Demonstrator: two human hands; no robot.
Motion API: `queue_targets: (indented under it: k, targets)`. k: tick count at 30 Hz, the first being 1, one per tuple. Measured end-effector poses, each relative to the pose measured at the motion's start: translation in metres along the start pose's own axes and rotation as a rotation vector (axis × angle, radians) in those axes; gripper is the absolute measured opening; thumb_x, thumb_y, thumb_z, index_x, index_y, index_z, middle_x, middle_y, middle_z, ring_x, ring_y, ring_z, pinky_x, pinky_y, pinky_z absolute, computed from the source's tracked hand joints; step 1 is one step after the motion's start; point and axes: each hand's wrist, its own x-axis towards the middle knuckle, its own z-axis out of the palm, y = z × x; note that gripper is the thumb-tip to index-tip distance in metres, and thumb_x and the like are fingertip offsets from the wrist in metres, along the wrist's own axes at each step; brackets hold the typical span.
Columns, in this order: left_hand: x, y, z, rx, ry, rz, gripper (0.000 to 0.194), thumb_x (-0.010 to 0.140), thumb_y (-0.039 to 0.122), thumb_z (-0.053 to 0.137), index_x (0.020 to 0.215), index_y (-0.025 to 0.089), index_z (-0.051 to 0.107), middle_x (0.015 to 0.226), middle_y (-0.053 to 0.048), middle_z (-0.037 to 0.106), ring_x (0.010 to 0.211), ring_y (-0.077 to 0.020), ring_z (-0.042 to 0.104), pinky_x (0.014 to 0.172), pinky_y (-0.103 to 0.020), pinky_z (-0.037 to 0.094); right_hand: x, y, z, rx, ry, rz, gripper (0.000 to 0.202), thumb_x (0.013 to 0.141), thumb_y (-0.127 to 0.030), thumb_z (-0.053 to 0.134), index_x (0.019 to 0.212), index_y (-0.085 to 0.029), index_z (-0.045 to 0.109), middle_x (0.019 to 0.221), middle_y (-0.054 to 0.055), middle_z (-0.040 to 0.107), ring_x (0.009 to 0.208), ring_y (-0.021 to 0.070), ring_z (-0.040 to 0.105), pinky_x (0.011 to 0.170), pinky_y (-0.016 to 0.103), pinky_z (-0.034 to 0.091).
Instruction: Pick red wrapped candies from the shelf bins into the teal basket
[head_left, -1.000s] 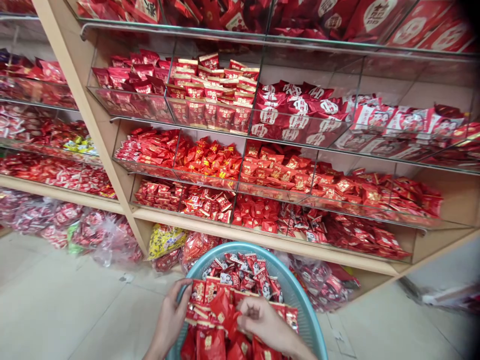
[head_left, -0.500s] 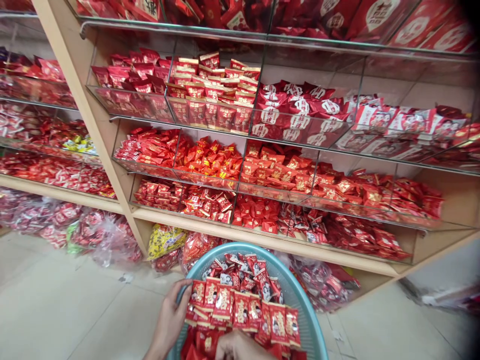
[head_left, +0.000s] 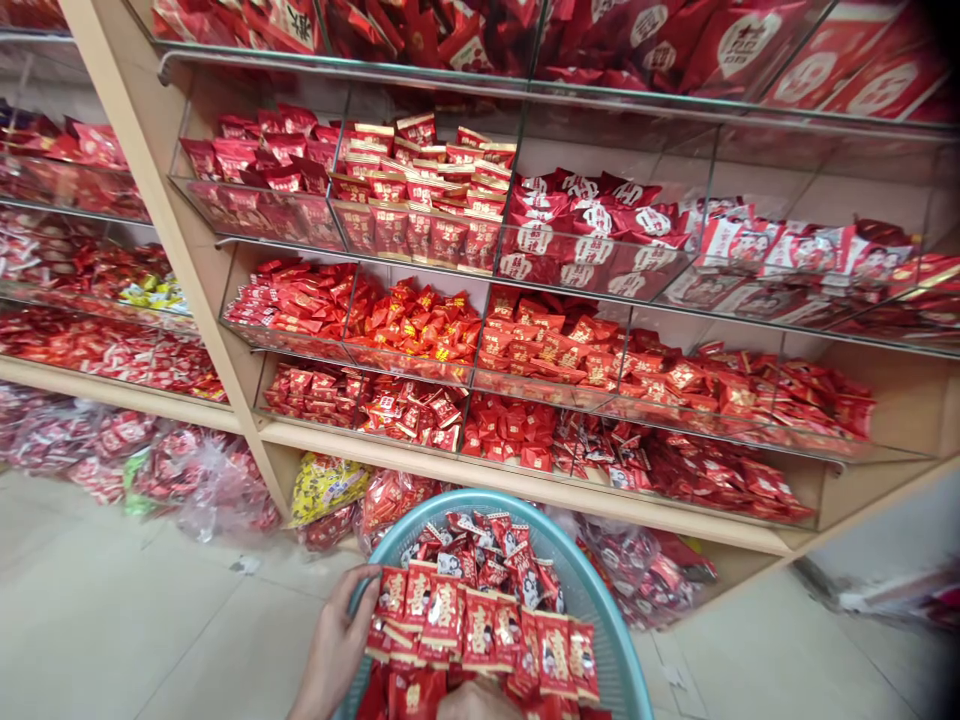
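A round teal plastic basket full of small wrapped sweets is at the bottom centre. My left hand is closed round its left rim, thumb on the inner side. Red and gold packets lie in rows across the middle of the basket, printed faces up. Behind them is a loose heap of red, black and white packets. At the lower edge of the view my right hand reaches in among the nearer red packets. Only its back shows; its fingers are hidden.
Ahead, wooden shelving carries clear bins of red packets. Bagged sweets and a yellow bag sit on the floor under the lowest shelf. A tiled floor spreads out on both sides.
My right hand has sunk lower among the packets, so less of it shows. My left hand keeps its hold on the rim. The view has shifted slightly.
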Motion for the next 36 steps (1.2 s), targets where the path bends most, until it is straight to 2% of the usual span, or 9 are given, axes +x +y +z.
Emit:
queue_targets:
  k: [5, 8, 11, 16, 19, 22, 26, 31, 36]
  targets:
    - [0.001, 0.003, 0.000, 0.017, 0.023, 0.018, 0.039, 0.077, 0.052, 0.053, 0.094, 0.018, 0.063, 0.096, -0.008, 0.068, 0.086, -0.0263, 0.063, 0.078, -0.036, 0.051, -0.012, -0.004, -0.013, 0.075, 0.088, -0.009, 0.024, 0.060, -0.021, 0.065, 0.044, -0.018, 0.047, 0.054, -0.005, 0.051, 0.055, 0.0096, 0.047, 0.061, 0.021, 0.037]
    - [0.002, 0.003, -0.001, 0.021, 0.019, 0.017, 0.040, 0.077, 0.052, 0.053, 0.096, 0.017, 0.062, 0.097, -0.008, 0.068, 0.086, -0.0255, 0.064, 0.076, -0.034, 0.051, -0.021, -0.010, -0.021, 0.070, 0.138, -0.013, 0.031, 0.061, -0.034, 0.069, 0.045, -0.018, 0.047, 0.052, -0.005, 0.048, 0.054, 0.0097, 0.045, 0.058, 0.022, 0.035]
    - [0.001, 0.000, -0.001, 0.019, 0.001, 0.007, 0.040, 0.078, 0.052, 0.052, 0.098, 0.017, 0.060, 0.099, -0.008, 0.067, 0.089, -0.0248, 0.063, 0.077, -0.032, 0.051, -0.031, -0.019, -0.034, 0.080, 0.205, 0.052, 0.029, 0.062, -0.034, 0.069, 0.048, -0.018, 0.050, 0.050, -0.006, 0.046, 0.051, 0.0083, 0.043, 0.053, 0.020, 0.032]
    - [0.001, -0.004, -0.001, 0.004, -0.014, -0.009, 0.038, 0.079, 0.051, 0.052, 0.097, 0.019, 0.060, 0.098, -0.006, 0.068, 0.089, -0.0244, 0.063, 0.073, -0.029, 0.052, -0.033, -0.031, -0.091, 0.078, 0.374, -0.018, 0.029, 0.078, -0.037, 0.054, 0.058, -0.017, 0.055, 0.052, -0.004, 0.054, 0.048, 0.0084, 0.046, 0.048, 0.019, 0.033]
    - [0.002, -0.005, 0.000, 0.000, -0.015, -0.013, 0.037, 0.078, 0.052, 0.052, 0.096, 0.020, 0.060, 0.096, -0.005, 0.067, 0.090, -0.0244, 0.062, 0.074, -0.029, 0.052, -0.016, -0.033, -0.149, -0.057, 0.567, -0.104, 0.032, 0.082, -0.040, 0.050, 0.061, -0.017, 0.056, 0.054, -0.003, 0.057, 0.049, 0.0094, 0.050, 0.048, 0.019, 0.037]
    - [0.003, -0.004, 0.000, 0.012, -0.010, -0.004, 0.036, 0.079, 0.051, 0.052, 0.096, 0.020, 0.060, 0.095, -0.005, 0.067, 0.091, -0.0243, 0.062, 0.079, -0.030, 0.050, 0.014, -0.032, -0.209, -0.235, 0.770, -0.083, 0.022, 0.083, -0.030, 0.046, 0.075, -0.016, 0.060, 0.070, 0.000, 0.065, 0.055, 0.0106, 0.058, 0.055, 0.021, 0.044]
    - [0.002, -0.004, 0.001, 0.006, -0.003, -0.009, 0.037, 0.079, 0.051, 0.052, 0.096, 0.019, 0.061, 0.097, -0.006, 0.067, 0.090, -0.0247, 0.062, 0.080, -0.032, 0.050, 0.058, -0.027, -0.265, -0.372, 0.894, -0.012, 0.025, 0.082, -0.016, 0.043, 0.099, -0.015, 0.061, 0.099, 0.009, 0.066, 0.087, 0.0179, 0.062, 0.079, 0.028, 0.045]
    - [0.001, -0.007, 0.001, -0.015, -0.011, -0.026, 0.039, 0.080, 0.050, 0.051, 0.100, 0.018, 0.060, 0.103, -0.008, 0.066, 0.092, -0.0248, 0.062, 0.082, -0.033, 0.049, 0.095, -0.020, -0.289, -0.537, 0.856, 0.033, 0.046, 0.080, -0.008, 0.041, 0.122, -0.021, 0.052, 0.137, 0.009, 0.045, 0.108, 0.0220, 0.056, 0.088, 0.031, 0.042]
    - [0.002, -0.005, 0.001, -0.022, -0.006, -0.039, 0.039, 0.080, 0.052, 0.051, 0.098, 0.018, 0.060, 0.101, -0.008, 0.066, 0.092, -0.0253, 0.061, 0.082, -0.034, 0.049, 0.107, -0.015, -0.292, -0.652, 0.789, 0.063, 0.042, 0.083, -0.011, 0.040, 0.121, -0.023, 0.053, 0.135, 0.008, 0.046, 0.104, 0.0218, 0.058, 0.083, 0.030, 0.044]
